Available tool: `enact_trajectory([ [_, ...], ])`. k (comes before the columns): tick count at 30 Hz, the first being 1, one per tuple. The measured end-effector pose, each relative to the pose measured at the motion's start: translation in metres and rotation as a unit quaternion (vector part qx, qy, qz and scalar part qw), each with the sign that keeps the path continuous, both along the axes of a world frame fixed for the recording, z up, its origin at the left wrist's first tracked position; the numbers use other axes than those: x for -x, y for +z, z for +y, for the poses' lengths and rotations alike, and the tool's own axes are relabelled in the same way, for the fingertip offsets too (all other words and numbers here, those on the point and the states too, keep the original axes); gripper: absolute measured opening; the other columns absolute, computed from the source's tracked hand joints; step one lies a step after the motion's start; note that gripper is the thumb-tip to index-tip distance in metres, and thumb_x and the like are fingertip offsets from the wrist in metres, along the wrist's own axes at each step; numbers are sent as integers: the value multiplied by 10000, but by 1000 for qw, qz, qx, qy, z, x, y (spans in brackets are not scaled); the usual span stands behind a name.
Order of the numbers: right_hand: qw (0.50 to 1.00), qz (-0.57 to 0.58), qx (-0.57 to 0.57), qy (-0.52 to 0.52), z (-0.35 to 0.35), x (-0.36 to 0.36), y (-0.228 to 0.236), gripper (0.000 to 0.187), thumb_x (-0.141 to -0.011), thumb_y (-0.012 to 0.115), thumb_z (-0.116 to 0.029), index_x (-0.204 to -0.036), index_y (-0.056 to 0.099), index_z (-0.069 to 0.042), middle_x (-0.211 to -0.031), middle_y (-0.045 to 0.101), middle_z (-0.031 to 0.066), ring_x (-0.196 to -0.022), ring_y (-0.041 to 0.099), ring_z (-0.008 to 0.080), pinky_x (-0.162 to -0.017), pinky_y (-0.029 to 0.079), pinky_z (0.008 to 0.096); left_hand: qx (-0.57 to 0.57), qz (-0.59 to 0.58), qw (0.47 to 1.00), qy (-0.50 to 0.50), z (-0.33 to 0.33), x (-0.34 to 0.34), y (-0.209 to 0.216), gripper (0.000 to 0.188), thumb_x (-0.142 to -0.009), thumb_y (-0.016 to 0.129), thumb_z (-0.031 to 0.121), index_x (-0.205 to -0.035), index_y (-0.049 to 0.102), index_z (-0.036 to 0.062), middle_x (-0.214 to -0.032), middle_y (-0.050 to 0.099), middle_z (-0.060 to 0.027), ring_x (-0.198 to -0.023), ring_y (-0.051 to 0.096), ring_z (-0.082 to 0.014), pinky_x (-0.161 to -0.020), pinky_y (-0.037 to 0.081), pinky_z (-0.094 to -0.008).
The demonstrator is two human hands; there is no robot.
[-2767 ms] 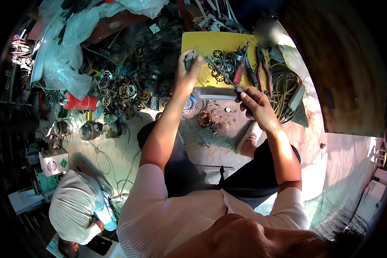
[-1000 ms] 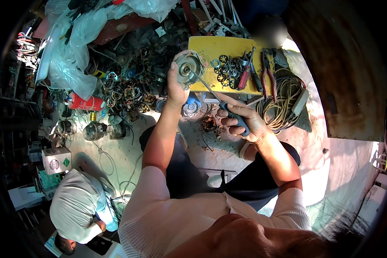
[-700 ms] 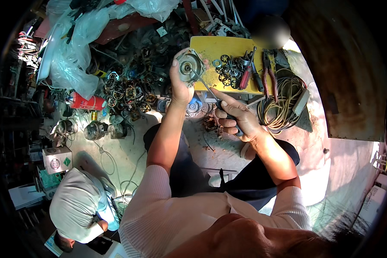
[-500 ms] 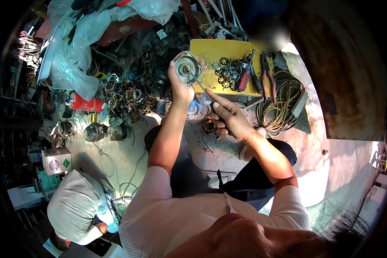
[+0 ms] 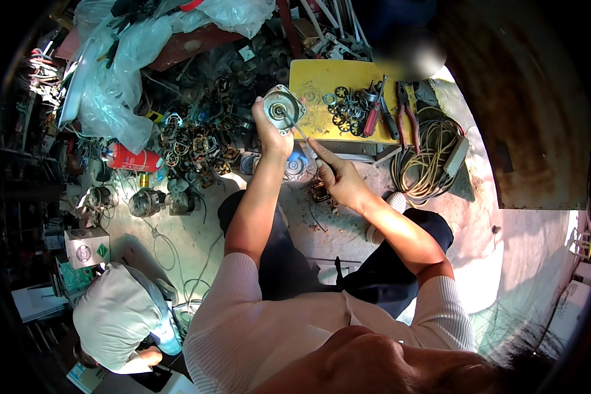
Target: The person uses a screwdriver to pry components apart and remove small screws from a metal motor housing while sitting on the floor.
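Note:
My left hand [image 5: 274,138] grips a round metal motor end cover [image 5: 291,105], its hollow side turned up and the thumb along its left edge. In my right hand [image 5: 345,182] is a long thin screwdriver [image 5: 299,131], its forefinger stretched along the shaft. The screwdriver's tip sits at the ring-shaped seat in the middle of the cover; whether it touches the rim or goes inside is too small to tell. Most of the screwdriver's handle is hidden in my right palm. Both hands are just in front of a yellow-topped table [image 5: 308,73].
On the table lie several small metal parts [image 5: 348,117], a red-handled screwdriver [image 5: 373,118] and red-handled pliers [image 5: 408,118]. Coiled cable [image 5: 427,164] is to the right. Motor parts [image 5: 197,141] and a red cylinder [image 5: 134,157] fill the left. Another person [image 5: 118,315] crouches lower left.
My left hand and the cover have moved slightly left and down. My right hand has shifted a little left and down, still with the screwdriver at the cover's middle.

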State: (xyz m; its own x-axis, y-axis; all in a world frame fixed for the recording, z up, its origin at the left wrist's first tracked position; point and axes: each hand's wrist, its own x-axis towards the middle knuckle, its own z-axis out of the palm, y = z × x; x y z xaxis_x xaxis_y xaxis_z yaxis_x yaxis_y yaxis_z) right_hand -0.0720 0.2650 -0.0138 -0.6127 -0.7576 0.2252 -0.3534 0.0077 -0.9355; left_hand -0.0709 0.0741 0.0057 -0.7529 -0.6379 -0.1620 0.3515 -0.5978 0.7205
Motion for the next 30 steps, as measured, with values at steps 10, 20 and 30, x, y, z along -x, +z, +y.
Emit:
enact_trajectory([
  [10,976,66,-205,38,6,12,17,535,-989,504,-106,-1504,378,-173,-1117,674,183,-827,650,210,-792,503,339,7,-50,998,25,-1,-3,-4,557,-935,408,545,-1144,604,67,-1051,666,-143,-980,663,-334,-867,522,-471],
  [20,918,-368,-27,149,22,21,40,498,-1063,418,-233,-1544,292,-201,-680,371,-41,-548,357,65,-492,344,215,-71,83,989,-96,-8,-18,15,630,-933,423,604,-1291,554,103,-1136,640,-150,-1176,559,-389,-1033,402,-596],
  [30,886,-430,-21,172,25,19,51,489,-1068,415,-227,-1541,294,-224,-696,425,-25,-538,337,56,-469,303,201,-3,84,989,-122,-12,-21,14,671,-944,395,618,-1328,525,83,-1193,625,-167,-1187,558,-380,-1046,387,-604],
])
